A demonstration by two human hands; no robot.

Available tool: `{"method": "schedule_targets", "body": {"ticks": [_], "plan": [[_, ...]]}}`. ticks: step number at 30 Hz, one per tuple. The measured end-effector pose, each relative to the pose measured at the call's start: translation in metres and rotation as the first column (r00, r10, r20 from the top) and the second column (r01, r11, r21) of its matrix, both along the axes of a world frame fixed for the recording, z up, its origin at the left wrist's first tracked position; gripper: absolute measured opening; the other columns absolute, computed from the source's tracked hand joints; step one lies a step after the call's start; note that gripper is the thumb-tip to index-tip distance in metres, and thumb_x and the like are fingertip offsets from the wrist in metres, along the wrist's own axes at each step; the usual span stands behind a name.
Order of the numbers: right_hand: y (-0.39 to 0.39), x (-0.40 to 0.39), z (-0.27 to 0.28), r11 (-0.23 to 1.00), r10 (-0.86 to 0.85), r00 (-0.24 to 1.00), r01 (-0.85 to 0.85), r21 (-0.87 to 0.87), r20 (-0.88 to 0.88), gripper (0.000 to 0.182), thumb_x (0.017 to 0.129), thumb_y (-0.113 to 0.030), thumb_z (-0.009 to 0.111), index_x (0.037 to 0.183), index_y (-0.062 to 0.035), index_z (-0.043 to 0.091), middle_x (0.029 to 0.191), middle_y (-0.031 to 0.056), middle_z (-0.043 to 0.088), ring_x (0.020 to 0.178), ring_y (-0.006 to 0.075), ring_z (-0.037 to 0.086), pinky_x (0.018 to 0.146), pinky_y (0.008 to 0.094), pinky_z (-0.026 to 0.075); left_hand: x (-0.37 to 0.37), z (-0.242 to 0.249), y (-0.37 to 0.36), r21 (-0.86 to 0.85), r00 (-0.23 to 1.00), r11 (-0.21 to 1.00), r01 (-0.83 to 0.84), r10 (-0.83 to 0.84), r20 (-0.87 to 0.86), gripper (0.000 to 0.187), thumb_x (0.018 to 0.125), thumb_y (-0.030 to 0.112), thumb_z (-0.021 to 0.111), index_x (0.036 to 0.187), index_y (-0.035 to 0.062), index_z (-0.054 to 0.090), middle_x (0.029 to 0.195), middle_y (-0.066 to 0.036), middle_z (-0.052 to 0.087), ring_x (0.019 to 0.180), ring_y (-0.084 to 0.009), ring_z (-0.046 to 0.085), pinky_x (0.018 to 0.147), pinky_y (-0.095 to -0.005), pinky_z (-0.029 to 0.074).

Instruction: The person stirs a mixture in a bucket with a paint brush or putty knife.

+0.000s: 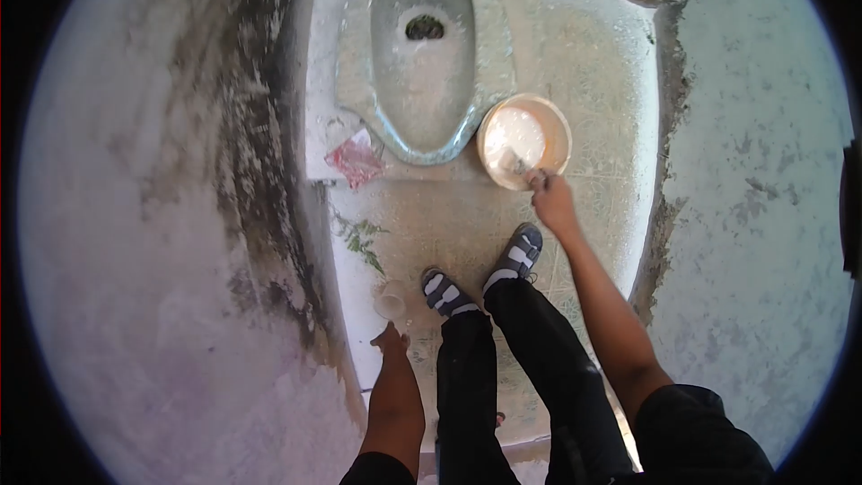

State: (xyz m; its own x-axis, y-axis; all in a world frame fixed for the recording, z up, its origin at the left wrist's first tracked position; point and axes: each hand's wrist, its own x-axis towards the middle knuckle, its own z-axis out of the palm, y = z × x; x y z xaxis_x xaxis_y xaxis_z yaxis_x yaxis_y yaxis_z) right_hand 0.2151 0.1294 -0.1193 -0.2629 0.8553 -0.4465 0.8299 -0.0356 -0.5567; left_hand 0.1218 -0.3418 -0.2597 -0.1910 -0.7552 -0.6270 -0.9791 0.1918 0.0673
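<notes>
My right hand (pixel 551 199) is closed at the near rim of a pale round bucket (pixel 563 145). From its fingers a pale brush-like tool (pixel 513 162) reaches into whitish liquid inside; its exact kind is blurred. Lower left, my left hand (pixel 391 339) has its thumb and fingers apart. Just beyond those fingertips, a small translucent cup (pixel 391 303) is close to the floor.
A squat toilet (pixel 359 81) is set in a raised tiled step, right beside the bucket. A crumpled red-and-white wrapper (pixel 356 160) lies at the step's edge, with green leaves (pixel 361 238) below it. Stained walls (pixel 260 126) stand on both sides. My sandalled feet (pixel 516 251) are between my hands.
</notes>
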Motion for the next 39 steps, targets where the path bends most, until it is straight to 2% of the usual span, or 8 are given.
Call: {"method": "schedule_targets", "body": {"ticks": [2, 4, 5, 8, 12, 14, 26, 39], "plan": [[-0.007, -0.013, 0.029, 0.999, -0.003, 0.998, 0.000, 0.053, 0.056, 0.028, 0.090, -0.022, 0.053, 0.101, 0.0028, 0.056, 0.083, 0.0308, 0.061, 0.078, 0.0462, 0.060, 0.071, 0.0501, 0.048, -0.016, 0.019, 0.027, 0.027, 0.927, 0.935, 0.353, -0.346, -0.143, 0.057, 0.079, 0.019, 0.069, 0.124, 0.0120, 0.034, 0.093, -0.016, 0.053, 0.063, -0.0259, 0.058, 0.052, -0.0360, 0.052], [-0.006, -0.021, 0.056, 1.000, -0.017, 0.997, 0.017, 0.006, 0.080, 0.025, 0.089, -0.020, 0.052, 0.102, 0.0018, 0.052, 0.082, 0.0297, 0.061, 0.082, 0.0458, 0.060, 0.073, 0.0530, 0.047, -0.033, 0.034, 0.061, -0.102, 0.448, 0.515, 0.851, -0.814, -0.370, 0.058, 0.080, 0.014, 0.066, 0.130, 0.0116, 0.037, 0.090, -0.014, 0.055, 0.067, -0.0233, 0.057, 0.059, -0.0352, 0.052], [-0.003, -0.021, 0.059, 0.999, -0.030, 0.998, 0.030, -0.012, 0.057, 0.024, 0.089, -0.019, 0.052, 0.102, 0.0007, 0.050, 0.083, 0.0283, 0.062, 0.082, 0.0458, 0.060, 0.072, 0.0541, 0.047, -0.047, 0.081, 0.122, 0.384, 0.746, 0.645, 0.661, -0.506, -0.432, 0.049, 0.083, 0.009, 0.061, 0.128, 0.0097, 0.042, 0.089, -0.011, 0.056, 0.071, -0.0194, 0.056, 0.063, -0.0340, 0.051], [0.026, -0.022, 0.085, 1.000, -0.018, 0.997, 0.019, -0.014, 0.076, 0.025, 0.090, -0.020, 0.051, 0.103, 0.0004, 0.050, 0.084, 0.0276, 0.062, 0.082, 0.0454, 0.061, 0.071, 0.0533, 0.048, -0.073, 0.141, 0.249, 0.708, 0.767, 0.354, 0.611, -0.484, -0.420, 0.055, 0.086, 0.009, 0.058, 0.137, 0.0141, 0.036, 0.091, -0.008, 0.056, 0.074, -0.0150, 0.055, 0.063, -0.0284, 0.049], [0.078, -0.029, 0.104, 0.984, 0.150, 0.967, -0.127, -0.123, 0.204, 0.022, 0.086, -0.012, 0.050, 0.105, -0.0009, 0.051, 0.087, 0.0237, 0.064, 0.085, 0.0391, 0.064, 0.075, 0.0476, 0.051, -0.103, 0.204, 0.382, 0.584, 0.337, 0.040, 0.810, -0.848, -0.409, 0.050, 0.086, 0.019, 0.058, 0.133, 0.0103, 0.042, 0.093, -0.011, 0.064, 0.077, -0.0170, 0.063, 0.063, -0.0301, 0.048], [0.081, -0.031, 0.072, 0.970, 0.207, 0.952, -0.169, -0.177, 0.225, 0.029, 0.083, -0.010, 0.051, 0.111, -0.0014, 0.050, 0.092, 0.0213, 0.066, 0.088, 0.0358, 0.066, 0.077, 0.0455, 0.052, -0.129, 0.196, 0.423, 0.208, -0.371, -0.545, 0.812, -0.758, -0.536, 0.044, 0.082, 0.017, 0.060, 0.124, 0.0058, 0.051, 0.086, -0.012, 0.066, 0.079, -0.0193, 0.064, 0.067, -0.0325, 0.049], [0.067, -0.060, 0.017, 0.963, -0.050, 0.947, 0.129, -0.235, 0.318, 0.023, 0.084, -0.009, 0.052, 0.105, -0.0027, 0.059, 0.094, 0.0184, 0.067, 0.087, 0.0301, 0.068, 0.073, 0.0373, 0.054, -0.114, 0.139, 0.515, 0.290, -0.485, -0.657, 0.696, -0.728, -0.485, 0.044, 0.095, 0.026, 0.045, 0.136, 0.0081, 0.041, 0.122, -0.028, 0.053, 0.114, -0.0417, 0.051, 0.093, -0.0442, 0.043], [0.012, -0.073, -0.030, 0.930, -0.280, 0.928, 0.326, -0.172, 0.248, 0.020, 0.086, -0.014, 0.053, 0.097, 0.0015, 0.061, 0.084, 0.0199, 0.067, 0.073, 0.0292, 0.068, 0.060, 0.0397, 0.054, -0.118, 0.123, 0.506, 0.422, -0.368, -0.607, 0.674, -0.771, -0.520, 0.045, 0.098, 0.025, 0.041, 0.139, 0.0107, 0.032, 0.112, -0.029, 0.057, 0.100, -0.0443, 0.059, 0.082, -0.0497, 0.048]]}}
